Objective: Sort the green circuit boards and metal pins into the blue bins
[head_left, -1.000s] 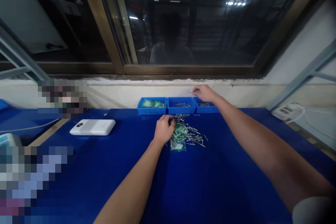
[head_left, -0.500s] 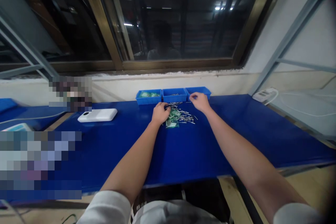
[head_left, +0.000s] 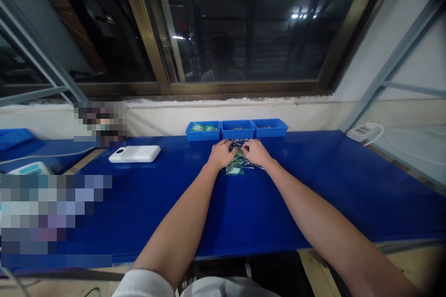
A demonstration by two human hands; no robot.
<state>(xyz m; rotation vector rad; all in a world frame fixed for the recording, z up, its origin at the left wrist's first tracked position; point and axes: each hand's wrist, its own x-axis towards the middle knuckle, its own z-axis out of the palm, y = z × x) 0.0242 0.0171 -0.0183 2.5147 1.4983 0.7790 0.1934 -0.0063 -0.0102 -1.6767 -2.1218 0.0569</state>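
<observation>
A loose pile of thin metal pins or screws (head_left: 251, 165) and small green-and-clear plastic packets (head_left: 236, 169) lies on the blue table. My left hand (head_left: 220, 154) rests at the pile's left side with its fingers curled in and the thumb close to them. From the right, my right hand (head_left: 258, 152) reaches over the pile, thumb and fingertips pinched together. Whatever the fingertips hold is too small to make out. Both hands partly cover the pile.
Behind the pile stand three blue bins: the left bin (head_left: 203, 135) holds green packets, the middle bin (head_left: 238, 133) and right bin (head_left: 270, 132) small metal pieces. A white power bank (head_left: 135, 153) lies on the left, a power strip (head_left: 364, 132) at the far right.
My right hand has come from the right blue bin back to the pile, near my left hand. My left hand stays at the pile. The view has shifted slightly.
</observation>
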